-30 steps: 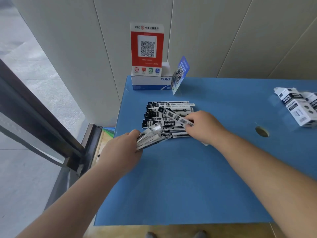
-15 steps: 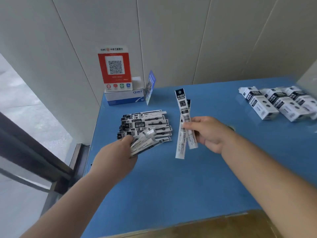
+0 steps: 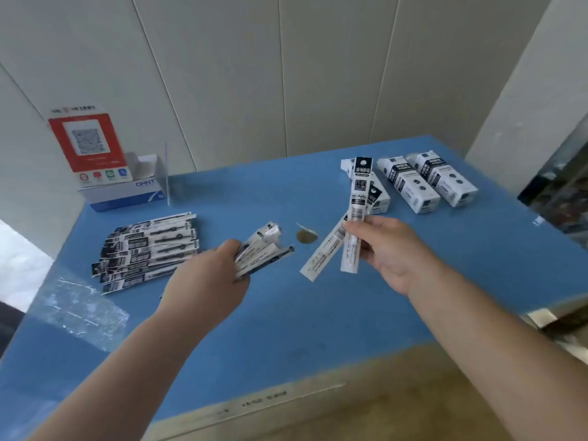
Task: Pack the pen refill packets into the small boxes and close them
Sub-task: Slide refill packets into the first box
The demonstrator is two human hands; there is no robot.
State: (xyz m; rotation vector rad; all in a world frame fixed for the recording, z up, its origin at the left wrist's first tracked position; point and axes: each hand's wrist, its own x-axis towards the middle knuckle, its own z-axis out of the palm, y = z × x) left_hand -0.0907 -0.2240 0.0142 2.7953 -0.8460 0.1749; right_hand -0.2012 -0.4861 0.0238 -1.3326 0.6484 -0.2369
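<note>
While the left hand shows only its back, its fingers are curled out of sight under a fanned bundle of refill packets, so how many it grips cannot be counted; the bundle sticks out up and to the right from the knuckles, above the blue table. Right of centre, the right hand pinches two packets between thumb and curled fingers near their middles: one stands almost upright, its black-printed top covering part of a small box behind it, the other slants down to the left. At upper right two more small boxes lie side by side on the table. Left of centre a loose pile of packets lies flat, apart from both hands. Between the hands a round brownish hole shows in the tabletop. Upper left, a red QR sign stands on a white and blue carton, its print blurred. Crinkled clear plastic lies at the left edge.
</note>
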